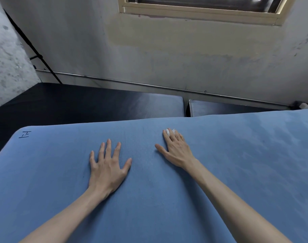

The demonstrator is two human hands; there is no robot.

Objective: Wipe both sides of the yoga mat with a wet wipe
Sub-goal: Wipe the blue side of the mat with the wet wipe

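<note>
Right hand [176,148]: palm down on the yoga mat [167,199], fingers nearly flat and close together, pressing a wet wipe [170,131] under the fingertips; thumb stretched out to the side.
Wet wipe: white, bunched, only small bits show between and beyond the fingers; the rest is hidden under the hand.
Left hand [107,167]: flat on the mat, fingers fully spread, holding nothing; well apart from the right hand, nearer the person.
Yoga mat: blue, spread flat under both hands; far edge just beyond the right fingertips.
Mark [24,134]: dark handwritten sign at the far corner beyond the left hand.
Open room: bare mat to the right of the right hand and between the hands.
Beyond far edge: dark padded surface [79,102], then wall [167,58].
Cut off: mat's near and right ends run out of frame.
</note>
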